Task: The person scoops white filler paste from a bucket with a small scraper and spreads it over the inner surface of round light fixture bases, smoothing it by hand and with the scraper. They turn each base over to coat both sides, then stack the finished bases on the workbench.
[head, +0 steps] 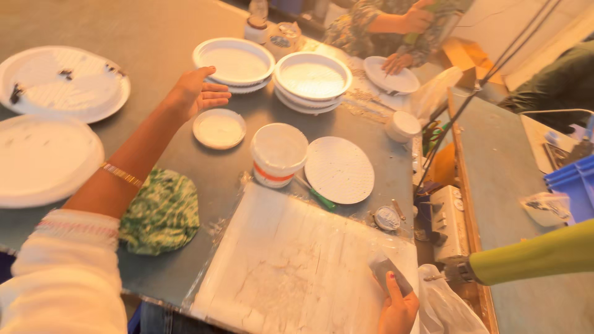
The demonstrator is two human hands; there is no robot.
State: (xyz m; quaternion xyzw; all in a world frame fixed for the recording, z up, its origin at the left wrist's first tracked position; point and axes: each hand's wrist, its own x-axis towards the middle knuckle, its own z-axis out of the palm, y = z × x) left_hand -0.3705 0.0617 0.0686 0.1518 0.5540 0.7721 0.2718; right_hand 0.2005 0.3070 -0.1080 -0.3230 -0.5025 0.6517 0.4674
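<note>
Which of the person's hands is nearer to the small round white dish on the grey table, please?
Left. The left hand hovers just above-left of the small round white dish, nearly touching. The right hand is far off at the white board's corner, holding a grey block.

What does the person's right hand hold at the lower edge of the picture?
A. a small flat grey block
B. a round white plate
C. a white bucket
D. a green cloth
A: the right hand pinches a small flat grey block over the plastic-covered white slab.

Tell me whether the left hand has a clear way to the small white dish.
Probably yes: the left hand hovers open just beside the small white dish, with only bare table between them.
</note>
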